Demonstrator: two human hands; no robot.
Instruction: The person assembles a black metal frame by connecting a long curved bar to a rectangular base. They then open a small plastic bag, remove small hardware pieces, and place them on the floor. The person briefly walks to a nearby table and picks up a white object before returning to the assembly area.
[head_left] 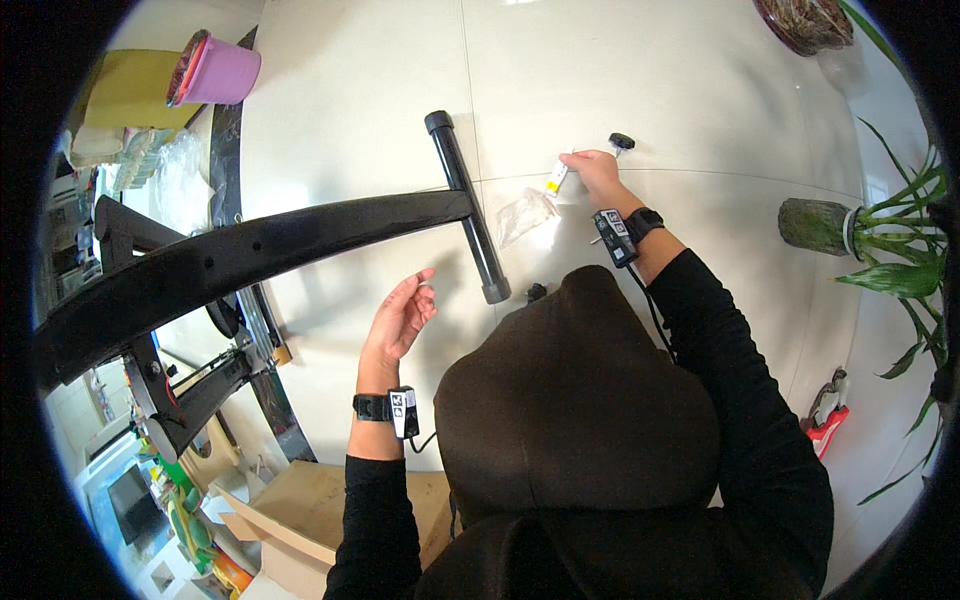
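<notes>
My right hand (598, 176) pinches a small white packet with a yellow end (558, 178), perhaps a tube, above the tiled floor. Just past those fingers lies a black knob with a metal stem (622, 142). A crumpled clear plastic bag (525, 215) rests beneath the packet. My left hand (405, 315) hovers palm up, fingers loosely curled and apart, holding nothing. It is nearest to the black crossbar (468, 215) with end caps, which joins a long curved black metal beam (290, 240). A second black knob (537, 292) sits by my knee, partly hidden.
Opened cardboard box (290, 510) at lower left, beside my left forearm. More black frame parts (200, 400) stand under the beam. A pink bucket (222, 72) is at far left. Potted plants (815, 226) line the right wall, with a red and white item (826, 425) below.
</notes>
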